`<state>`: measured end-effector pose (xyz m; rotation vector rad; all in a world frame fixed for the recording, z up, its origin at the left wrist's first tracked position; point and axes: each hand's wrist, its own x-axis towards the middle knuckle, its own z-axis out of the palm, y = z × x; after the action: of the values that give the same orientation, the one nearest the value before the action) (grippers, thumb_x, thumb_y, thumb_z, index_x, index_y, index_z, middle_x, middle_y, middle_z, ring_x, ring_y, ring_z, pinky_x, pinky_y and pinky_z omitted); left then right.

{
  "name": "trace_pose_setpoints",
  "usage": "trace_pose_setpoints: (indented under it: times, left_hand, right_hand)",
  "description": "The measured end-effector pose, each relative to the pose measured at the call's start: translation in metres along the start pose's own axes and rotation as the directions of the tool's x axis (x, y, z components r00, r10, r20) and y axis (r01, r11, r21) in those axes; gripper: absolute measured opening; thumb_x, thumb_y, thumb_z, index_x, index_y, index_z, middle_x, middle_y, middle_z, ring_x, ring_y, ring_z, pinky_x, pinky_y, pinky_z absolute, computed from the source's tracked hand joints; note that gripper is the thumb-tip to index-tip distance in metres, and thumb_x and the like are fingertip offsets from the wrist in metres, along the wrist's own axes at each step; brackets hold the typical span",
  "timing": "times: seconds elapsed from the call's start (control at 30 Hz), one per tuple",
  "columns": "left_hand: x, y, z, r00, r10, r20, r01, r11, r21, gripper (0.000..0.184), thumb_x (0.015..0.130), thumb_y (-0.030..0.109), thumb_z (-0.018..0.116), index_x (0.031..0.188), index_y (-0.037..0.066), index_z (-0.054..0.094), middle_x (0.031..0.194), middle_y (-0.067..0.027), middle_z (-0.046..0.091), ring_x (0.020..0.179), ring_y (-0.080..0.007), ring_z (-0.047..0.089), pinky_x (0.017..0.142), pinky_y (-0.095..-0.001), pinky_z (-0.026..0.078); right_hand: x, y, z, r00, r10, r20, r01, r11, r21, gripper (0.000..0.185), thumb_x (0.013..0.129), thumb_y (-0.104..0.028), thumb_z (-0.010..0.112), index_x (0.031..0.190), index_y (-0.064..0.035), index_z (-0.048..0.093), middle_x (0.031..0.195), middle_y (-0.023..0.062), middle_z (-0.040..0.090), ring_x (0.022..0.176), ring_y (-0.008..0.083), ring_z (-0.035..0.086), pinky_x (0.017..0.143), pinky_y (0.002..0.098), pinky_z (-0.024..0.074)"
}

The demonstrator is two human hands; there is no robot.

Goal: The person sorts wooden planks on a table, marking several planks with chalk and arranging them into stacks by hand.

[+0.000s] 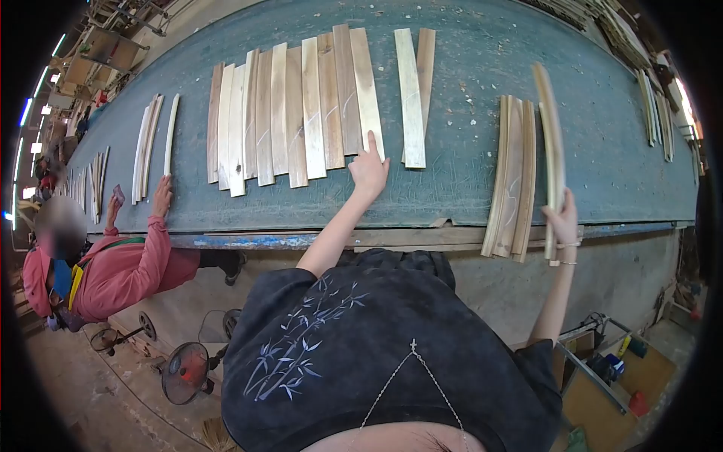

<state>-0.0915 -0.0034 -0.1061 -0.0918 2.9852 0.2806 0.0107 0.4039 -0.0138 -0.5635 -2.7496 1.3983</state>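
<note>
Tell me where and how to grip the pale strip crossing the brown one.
Probably by both long edges at the lower end of the pale strip, from the near side: it's narrow, lies over the brown strip, and that end is closest.

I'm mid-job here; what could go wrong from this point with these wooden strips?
The stack of brown wooden strips overhangs the green table's near edge, so a bump might knock it off.
The long pale wooden strip in the right hand, blurred at its far end, could swing into that stack.
The left hand has a fingertip on the cream wooden strip; pushing might disturb its neighbours.
</note>
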Motion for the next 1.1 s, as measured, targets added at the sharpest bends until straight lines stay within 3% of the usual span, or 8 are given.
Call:
trace_pose_setpoints:
  times: [0.17,0.27,0.43,0.63,0.77,0.8,0.97,1.1]
  left_hand:
    - [0.003,-0.017,-0.008,0.997,0.072,0.034,-0.053,0.919,-0.391,0.071,0.076,0.034,0.056,0.127,-0.002,0.023,0.075,-0.0128,0.057,0.062,-0.0236,0.058,0.054,-0.0344,0.046]
    - [-0.006,0.001,-0.044,0.956,0.096,0.277,0.236,0.304,-0.923,0.075,0.067,0.032,0.067,0.12,-0.003,0.027,0.082,-0.0131,0.06,0.055,-0.01,0.054,0.05,-0.0221,0.043]
    - [0.011,0.03,-0.043,0.957,0.154,0.247,-0.076,0.952,-0.298,0.083,0.061,0.053,0.061,0.117,-0.001,0.031,0.079,-0.0181,0.06,0.069,-0.0279,0.061,0.06,-0.0352,0.047]
    - [0.004,0.059,-0.03,0.951,0.121,0.286,-0.08,0.985,-0.152,0.085,0.063,0.057,0.058,0.119,0.0,0.03,0.084,-0.022,0.058,0.079,-0.0323,0.058,0.069,-0.0391,0.046]
    - [0.004,0.044,-0.029,0.977,0.11,0.184,-0.083,0.985,-0.15,0.071,0.071,0.056,0.05,0.118,0.004,0.036,0.096,-0.0227,0.052,0.09,-0.0341,0.053,0.076,-0.0414,0.043]
    - [0.006,0.039,-0.031,0.97,0.081,0.228,-0.022,0.968,-0.249,0.065,0.075,0.055,0.048,0.117,0.006,0.039,0.101,-0.0222,0.049,0.093,-0.0339,0.051,0.078,-0.0414,0.042]
    - [0.016,0.008,-0.034,0.991,-0.108,-0.075,0.093,0.979,-0.18,0.063,0.076,0.048,0.048,0.123,0.007,0.035,0.115,-0.0272,0.038,0.111,-0.0387,0.035,0.091,-0.0495,0.028]
    - [0.021,-0.014,-0.005,0.911,-0.288,-0.297,0.311,0.95,0.034,0.08,0.074,0.047,0.05,0.129,-0.001,0.019,0.13,-0.0311,0.017,0.117,-0.0509,0.017,0.097,-0.0567,0.008]
  right_hand:
    - [0.042,0.102,-0.085,0.971,0.132,-0.201,-0.2,0.908,-0.368,0.066,0.065,-0.019,0.063,0.12,-0.0017,0.033,0.113,0.0212,0.046,0.097,0.0301,0.051,0.08,0.0348,0.0427]
    - [0.062,0.156,-0.097,0.933,0.18,-0.312,-0.344,0.707,-0.618,0.067,0.065,-0.03,0.065,0.121,-0.0076,0.034,0.112,0.0227,0.044,0.102,0.0367,0.044,0.084,0.041,0.0391]
    - [0.068,0.148,-0.066,0.767,0.345,-0.541,-0.639,0.497,-0.588,0.067,0.067,-0.037,0.065,0.121,-0.0125,0.035,0.118,0.0195,0.036,0.107,0.0407,0.036,0.087,0.0489,0.034]
    - [0.071,0.043,-0.021,0.835,-0.259,-0.485,-0.145,0.747,-0.648,0.05,0.068,-0.024,0.064,0.112,-0.0078,0.045,0.101,0.0183,0.046,0.095,0.0324,0.044,0.078,0.0414,0.038]
    - [0.073,-0.07,0.076,0.993,0.041,-0.113,-0.043,0.999,-0.017,0.045,0.074,-0.024,0.058,0.108,0.0001,0.044,0.084,0.02,0.055,0.073,0.0317,0.055,0.068,0.041,0.0417]
    - [0.085,-0.058,0.124,0.934,-0.27,-0.236,0.24,0.96,-0.146,0.049,0.075,-0.027,0.056,0.114,-0.0018,0.039,0.092,0.0221,0.055,0.084,0.0341,0.055,0.071,0.0416,0.0432]
    - [0.066,-0.156,0.264,0.99,-0.112,0.083,0.14,0.817,-0.56,0.091,0.068,-0.057,0.053,0.134,-0.0132,0.007,0.113,0.0241,0.038,0.098,0.036,0.043,0.071,0.0426,0.0448]
    - [0.07,-0.14,0.331,0.944,-0.318,-0.087,0.135,0.612,-0.78,0.081,0.072,-0.036,0.055,0.134,-0.0157,0.007,0.119,0.025,0.034,0.094,0.0334,0.043,0.072,0.0384,0.0435]
